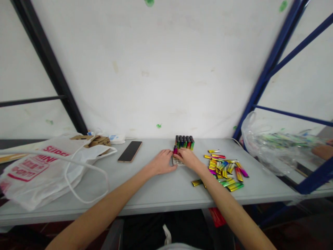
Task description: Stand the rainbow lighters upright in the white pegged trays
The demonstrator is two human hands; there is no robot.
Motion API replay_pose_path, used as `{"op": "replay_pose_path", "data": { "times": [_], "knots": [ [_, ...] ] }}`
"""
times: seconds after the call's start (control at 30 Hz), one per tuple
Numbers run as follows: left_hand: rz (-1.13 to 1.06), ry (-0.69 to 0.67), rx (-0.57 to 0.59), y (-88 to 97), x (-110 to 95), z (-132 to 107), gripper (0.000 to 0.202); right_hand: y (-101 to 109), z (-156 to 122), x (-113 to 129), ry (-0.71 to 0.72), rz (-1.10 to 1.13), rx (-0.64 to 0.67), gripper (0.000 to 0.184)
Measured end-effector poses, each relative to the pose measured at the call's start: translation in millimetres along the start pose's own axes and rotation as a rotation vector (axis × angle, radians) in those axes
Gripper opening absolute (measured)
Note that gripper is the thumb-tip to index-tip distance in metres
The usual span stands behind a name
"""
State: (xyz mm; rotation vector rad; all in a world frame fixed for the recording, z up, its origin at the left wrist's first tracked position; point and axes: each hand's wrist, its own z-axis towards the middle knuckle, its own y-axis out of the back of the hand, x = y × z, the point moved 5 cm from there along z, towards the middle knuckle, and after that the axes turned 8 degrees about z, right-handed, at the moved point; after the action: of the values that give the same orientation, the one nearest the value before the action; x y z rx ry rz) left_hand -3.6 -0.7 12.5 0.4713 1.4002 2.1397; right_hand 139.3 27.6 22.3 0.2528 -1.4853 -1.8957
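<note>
Several slim coloured pieces with dark tops, apparently lighters (184,142), stand upright in tight rows near the wall. They stand in the rear of a small pale tray (181,163), whose front part is largely covered by my hands. My left hand (163,162) grips the tray's left side, thumb along the front and fingers farther back. My right hand (189,158) reaches over the tray, its fingers closed at a magenta lighter (175,149) that stands in front of the rows. Fingertip contact is small and partly hidden. Loose shiny lighters (223,168) in gold, green, red and magenta lie piled beside my right forearm.
A phone (130,151) lies left of my hands on the grey table (156,194). A white plastic bag (52,166) and a looping white cable (85,201) are farther left. Blue shelf posts (262,80) and a clear bag (270,149) stand right, near another person's hand (322,151).
</note>
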Motion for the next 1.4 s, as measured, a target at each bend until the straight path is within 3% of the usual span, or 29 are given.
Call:
{"op": "replay_pose_path", "data": {
  "times": [0.17,0.33,0.4,0.47,0.57,0.7,0.8,0.93,1.17,1.27,1.4],
  "knots": [
    [-0.035,0.009,-0.001,-4.5,6,-3,0.042,6,-1,-2,-0.029,0.020,0.018,0.030],
    [-0.194,0.012,-0.044,-10.0,16,-5,0.050,51,-20,-18,-0.033,0.202,-0.074,0.025],
    [-0.231,0.001,-0.050,-11.6,18,-4,0.051,69,-37,-25,-0.024,0.306,0.014,0.020],
    [-0.242,-0.004,-0.052,-12.6,19,-4,0.052,80,-57,-33,-0.066,0.387,0.193,0.020],
    [-0.245,-0.012,-0.049,-13.4,20,-5,0.054,89,-82,-50,-0.228,0.334,0.317,0.031],
    [-0.245,-0.015,-0.048,-13.6,20,-5,0.052,83,-92,-72,-0.414,0.257,0.386,0.028],
    [-0.247,-0.019,-0.040,-13.7,20,-6,0.052,72,-90,-78,-0.445,0.221,0.442,0.019],
    [-0.252,-0.031,-0.039,-13.0,19,-5,0.052,70,-85,-77,-0.381,0.201,0.381,0.007],
    [-0.257,-0.020,-0.034,-14.6,21,-5,0.055,88,-70,-61,-0.151,0.307,0.072,0.042],
    [-0.269,-0.023,-0.035,-14.3,20,-6,0.055,92,-60,-54,-0.101,0.315,-0.065,0.041],
    [-0.286,-0.024,-0.034,-13.2,20,-6,0.054,86,-45,-52,-0.140,0.347,-0.180,0.040]
  ]
}}
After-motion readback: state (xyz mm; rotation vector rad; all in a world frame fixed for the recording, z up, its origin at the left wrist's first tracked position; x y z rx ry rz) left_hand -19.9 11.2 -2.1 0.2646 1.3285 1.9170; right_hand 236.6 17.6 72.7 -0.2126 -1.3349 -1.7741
